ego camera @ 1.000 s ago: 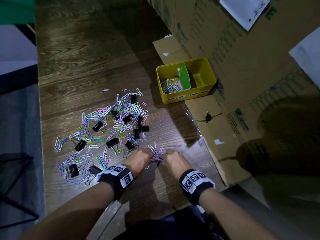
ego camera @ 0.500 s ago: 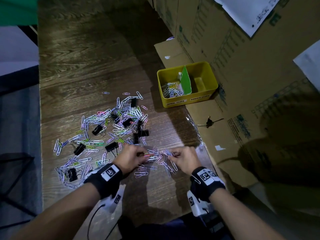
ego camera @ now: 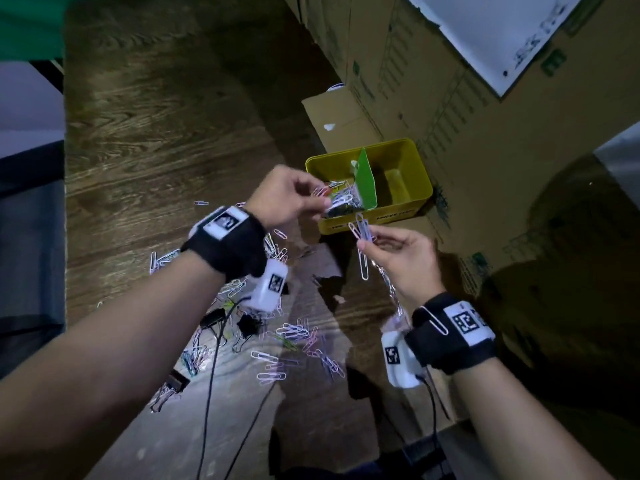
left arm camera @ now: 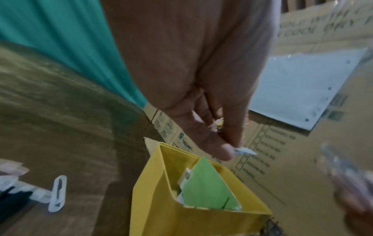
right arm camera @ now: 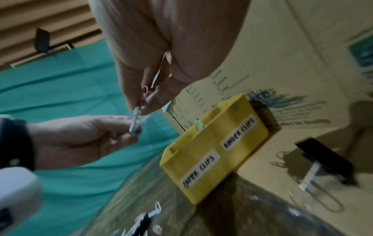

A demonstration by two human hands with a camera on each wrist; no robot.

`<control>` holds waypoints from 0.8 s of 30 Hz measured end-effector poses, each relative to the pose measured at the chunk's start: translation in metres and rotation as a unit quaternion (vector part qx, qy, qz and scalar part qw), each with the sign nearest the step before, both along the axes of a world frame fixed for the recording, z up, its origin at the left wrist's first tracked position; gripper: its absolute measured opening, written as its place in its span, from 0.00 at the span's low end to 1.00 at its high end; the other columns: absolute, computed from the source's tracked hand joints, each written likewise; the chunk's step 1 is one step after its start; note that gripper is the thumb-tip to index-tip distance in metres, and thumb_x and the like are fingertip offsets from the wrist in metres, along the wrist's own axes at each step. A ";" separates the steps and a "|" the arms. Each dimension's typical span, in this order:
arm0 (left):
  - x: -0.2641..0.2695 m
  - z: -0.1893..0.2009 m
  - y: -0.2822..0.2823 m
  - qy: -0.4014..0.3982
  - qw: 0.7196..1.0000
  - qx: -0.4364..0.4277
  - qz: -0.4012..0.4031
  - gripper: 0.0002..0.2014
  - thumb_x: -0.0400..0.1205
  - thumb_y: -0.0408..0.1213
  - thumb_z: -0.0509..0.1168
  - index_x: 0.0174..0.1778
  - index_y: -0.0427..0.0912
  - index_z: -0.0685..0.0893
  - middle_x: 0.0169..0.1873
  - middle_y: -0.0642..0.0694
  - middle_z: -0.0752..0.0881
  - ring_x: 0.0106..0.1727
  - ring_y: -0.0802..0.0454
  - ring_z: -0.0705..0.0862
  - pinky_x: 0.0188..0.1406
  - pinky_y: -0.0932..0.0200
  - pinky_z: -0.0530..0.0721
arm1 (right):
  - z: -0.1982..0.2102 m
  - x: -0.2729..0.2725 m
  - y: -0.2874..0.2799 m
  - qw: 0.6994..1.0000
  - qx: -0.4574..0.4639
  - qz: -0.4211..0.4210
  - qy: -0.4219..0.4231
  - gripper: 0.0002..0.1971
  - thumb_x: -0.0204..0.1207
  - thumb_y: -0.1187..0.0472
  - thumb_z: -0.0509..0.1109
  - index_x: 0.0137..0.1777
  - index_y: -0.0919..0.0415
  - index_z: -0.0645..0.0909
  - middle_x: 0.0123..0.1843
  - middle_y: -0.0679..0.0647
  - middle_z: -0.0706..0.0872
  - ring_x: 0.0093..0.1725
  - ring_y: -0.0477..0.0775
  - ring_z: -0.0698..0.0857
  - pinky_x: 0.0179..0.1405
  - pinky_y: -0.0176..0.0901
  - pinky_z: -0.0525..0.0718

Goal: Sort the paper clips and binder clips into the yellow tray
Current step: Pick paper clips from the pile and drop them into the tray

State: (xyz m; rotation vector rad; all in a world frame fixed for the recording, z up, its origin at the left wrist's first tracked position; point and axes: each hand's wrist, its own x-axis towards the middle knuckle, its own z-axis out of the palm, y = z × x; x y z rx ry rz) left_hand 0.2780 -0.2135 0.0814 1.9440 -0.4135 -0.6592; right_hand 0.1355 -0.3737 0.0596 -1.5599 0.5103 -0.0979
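nearest the person, loose paper clips lay scattered on the wooden surface, far too many and too tangled to count, with at least three black binder clips among them, more likely hidden under the arms. above that, both hands were raised. the right hand pinched a small bunch of paper clips between thumb and fingertips, its grip narrow, the clips' long axis standing nearly upright, with one more dangling below; i could not count the bunch. the left hand held a narrow pinch too, on a few clips at its fingertips, blurred, number unclear. just beyond both grips sat the one yellow tray, split by a single green divider into two compartments; the left one, labelled for paper clips, already held a heap, while the right one looked bare. the left hand was the nearer, hanging right over the paper-clip side, so its release looked like a straight drop; the right hand lay just short of the front wall. one binder clip sat apart on the cardboard to the tray's right.
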 end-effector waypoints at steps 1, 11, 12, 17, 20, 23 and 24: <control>0.010 -0.002 -0.013 -0.056 0.997 0.056 -0.008 0.06 0.72 0.35 0.75 0.44 0.41 0.88 0.34 0.47 0.89 0.34 0.53 0.87 0.39 0.62 0.86 | 0.005 0.008 -0.003 1.000 0.000 -0.006 -0.014 0.11 0.68 0.75 0.75 0.45 0.61 0.86 0.30 0.36 0.89 0.34 0.32 0.85 0.41 0.25 0.82; 0.031 -0.052 -0.050 -0.190 0.930 0.286 -0.131 0.10 0.76 0.31 0.66 0.53 0.38 0.85 0.48 0.37 0.87 0.49 0.42 0.85 0.49 0.53 0.82 | 0.013 0.095 -0.026 0.981 -0.192 0.001 -0.004 0.16 0.69 0.62 0.78 0.57 0.61 0.86 0.50 0.49 0.89 0.44 0.38 0.86 0.39 0.20 0.81; 0.027 -0.052 -0.047 -0.192 0.939 0.259 -0.119 0.11 0.77 0.31 0.66 0.55 0.39 0.86 0.48 0.39 0.87 0.48 0.47 0.84 0.48 0.57 0.80 | 0.009 0.103 -0.025 0.979 -0.206 0.005 0.006 0.16 0.69 0.62 0.78 0.58 0.61 0.86 0.52 0.50 0.89 0.45 0.39 0.86 0.41 0.23 0.82; 0.000 -0.042 -0.020 -0.219 0.969 0.114 -0.023 0.11 0.79 0.31 0.65 0.55 0.42 0.87 0.50 0.46 0.89 0.49 0.54 0.85 0.53 0.68 0.77 | -0.021 0.136 -0.016 0.943 -0.321 0.069 0.051 0.13 0.72 0.61 0.76 0.57 0.57 0.86 0.54 0.54 0.89 0.50 0.50 0.87 0.54 0.47 0.87; -0.025 -0.043 0.005 -0.230 0.969 0.088 -0.019 0.09 0.78 0.29 0.65 0.49 0.43 0.89 0.45 0.48 0.88 0.40 0.58 0.82 0.44 0.76 0.77 | -0.033 0.140 -0.009 0.917 -0.349 0.153 0.117 0.19 0.72 0.60 0.76 0.63 0.58 0.83 0.63 0.58 0.85 0.58 0.56 0.85 0.61 0.51 0.84; -0.056 -0.054 0.042 -0.197 0.961 0.140 -0.132 0.08 0.78 0.31 0.66 0.49 0.43 0.88 0.44 0.46 0.90 0.41 0.53 0.86 0.46 0.62 0.82 | -0.036 0.133 -0.008 0.890 -0.383 0.211 0.131 0.25 0.73 0.59 0.76 0.70 0.56 0.78 0.72 0.61 0.78 0.66 0.60 0.80 0.68 0.53 0.79; -0.067 -0.057 0.056 -0.178 0.955 0.159 -0.176 0.08 0.78 0.32 0.66 0.49 0.43 0.88 0.44 0.47 0.90 0.42 0.53 0.86 0.46 0.60 0.83 | -0.034 0.129 -0.008 0.890 -0.385 0.213 0.123 0.25 0.73 0.58 0.75 0.70 0.55 0.78 0.72 0.62 0.77 0.67 0.61 0.79 0.68 0.52 0.79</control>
